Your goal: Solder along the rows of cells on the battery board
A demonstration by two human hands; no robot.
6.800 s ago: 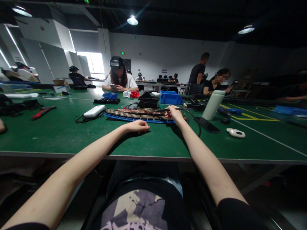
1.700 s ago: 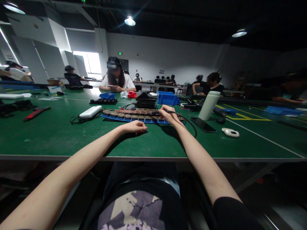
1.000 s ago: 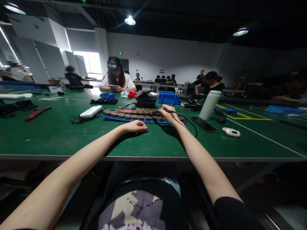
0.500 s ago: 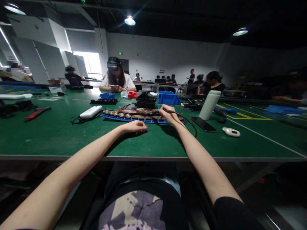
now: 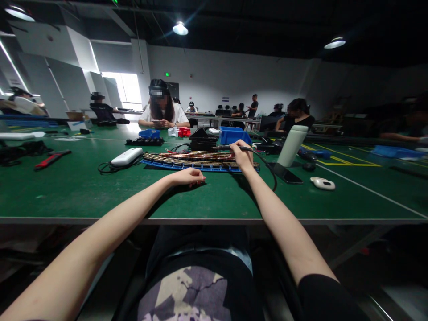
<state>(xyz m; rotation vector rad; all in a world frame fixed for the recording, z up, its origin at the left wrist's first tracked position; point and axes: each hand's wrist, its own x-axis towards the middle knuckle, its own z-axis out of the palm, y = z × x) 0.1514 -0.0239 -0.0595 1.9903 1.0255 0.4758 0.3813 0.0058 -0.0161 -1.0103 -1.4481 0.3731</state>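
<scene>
My right hand (image 5: 242,155) is closed on a thin black corded tool (image 5: 223,147), like a soldering iron, held level above the far rows of a long blue tray (image 5: 187,165) filled with brown strips. Its black cable (image 5: 270,166) loops down to the right of my wrist. My left hand (image 5: 189,177) rests on the green table (image 5: 83,187) in front of the tray, fingers curled under with nothing visible in them.
Around the tray lie a white box with a cable (image 5: 127,156), a black stand (image 5: 204,141), a blue bin (image 5: 235,136), a white bottle (image 5: 292,146), a dark phone (image 5: 286,174) and a white device (image 5: 323,183). Red pliers (image 5: 50,159) lie left. Other people sit at the far side.
My right hand has lifted and shifted slightly right, raising the tool off the tray rows. My left hand has stayed put. A person walks in the background.
</scene>
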